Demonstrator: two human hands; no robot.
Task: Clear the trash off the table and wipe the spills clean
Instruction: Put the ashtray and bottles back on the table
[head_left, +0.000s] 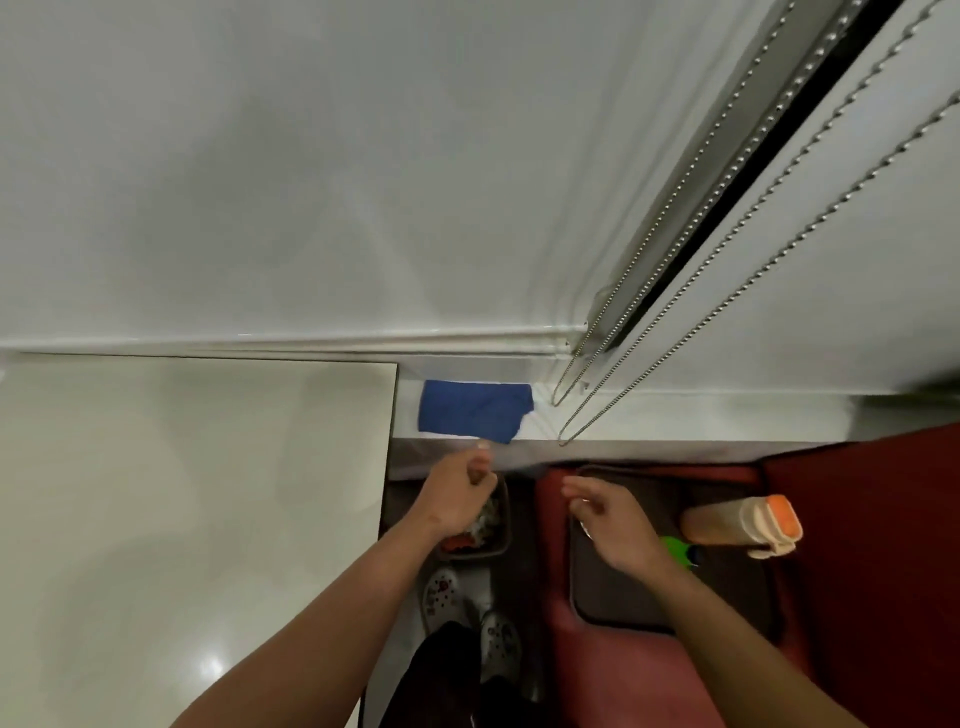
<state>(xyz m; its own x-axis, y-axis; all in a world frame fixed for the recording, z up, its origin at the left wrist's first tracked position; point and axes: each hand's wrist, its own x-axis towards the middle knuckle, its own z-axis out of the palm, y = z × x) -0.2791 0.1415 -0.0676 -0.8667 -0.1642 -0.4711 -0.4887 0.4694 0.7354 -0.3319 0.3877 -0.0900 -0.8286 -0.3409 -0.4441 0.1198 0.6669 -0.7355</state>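
A blue cloth (475, 410) lies flat on the white window ledge (675, 415) just past the corner of the glossy white table (182, 493). My left hand (457, 493) hovers right below the cloth with its fingers curled; nothing shows in its grip. Under that hand, a small dark bin (493, 535) on the floor holds mixed trash. My right hand (608, 519) hangs relaxed and empty above a dark tray (623, 597) on a red seat (623, 686).
A tan bottle with an orange cap (743, 525) lies on the tray beside a green object (675, 551). Blind bead chains (649, 322) hang down to the ledge right of the cloth. My patterned shoes (441, 597) stand on the floor by the bin.
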